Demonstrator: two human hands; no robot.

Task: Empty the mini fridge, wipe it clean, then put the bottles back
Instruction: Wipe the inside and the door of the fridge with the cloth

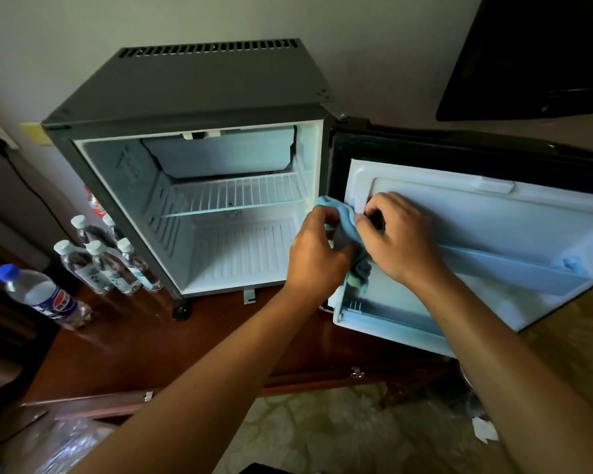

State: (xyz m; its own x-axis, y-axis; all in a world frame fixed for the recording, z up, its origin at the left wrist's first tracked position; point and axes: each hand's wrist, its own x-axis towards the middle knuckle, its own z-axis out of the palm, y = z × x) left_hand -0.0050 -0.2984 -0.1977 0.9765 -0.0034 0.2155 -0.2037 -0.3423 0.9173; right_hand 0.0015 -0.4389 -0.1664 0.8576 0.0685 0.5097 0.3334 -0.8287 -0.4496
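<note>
The grey mini fridge (185, 94) stands open on a wooden surface, its white inside bare but for a wire shelf (233, 195). Its door (493, 227) swings out to the right. A light blue cloth (344, 220) hangs between my hands at the door's hinge side. My left hand (317, 254) grips the cloth's left part. My right hand (397, 234) pinches its upper right part against the door liner. Several clear water bottles (100, 261) stand left of the fridge. A Pepsi bottle (45, 295) stands further left.
The wooden top (192, 340) runs in front of the fridge to a front edge. A black cable and plug (0, 147) sit on the wall at left. A dark screen (534, 53) hangs at upper right. The door's lower shelf rail (514, 271) juts out.
</note>
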